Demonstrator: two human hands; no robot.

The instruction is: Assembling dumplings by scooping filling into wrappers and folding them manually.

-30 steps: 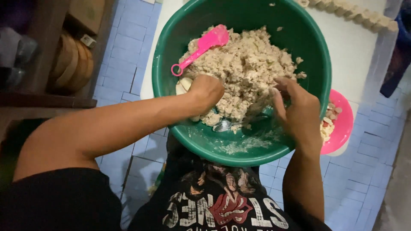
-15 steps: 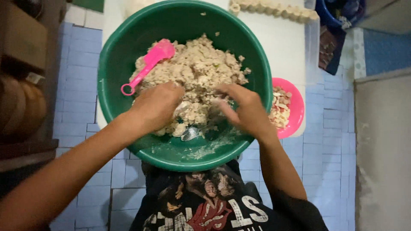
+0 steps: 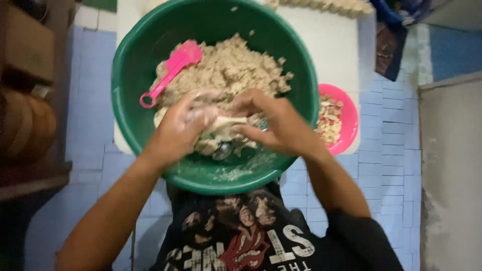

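A big green plastic basin holds a heap of pale, crumbly dough mix. A pink plastic scoop lies on the heap's left side. My left hand and my right hand meet over the near part of the basin, both smeared with mix. Between them they hold a pale wrapper sheet with a lump of the mix in it. A metal spoon lies in the basin under the hands.
A pink bowl of chopped pale and reddish bits sits right of the basin on a white table. Shaped pale pieces line the table's far edge. Wooden shelves stand at left, a grey wall at right, blue tiles below.
Both hands came together over the near side of the basin and now hold a filled wrapper between them. The view drifted, so the basin sits more to the left.
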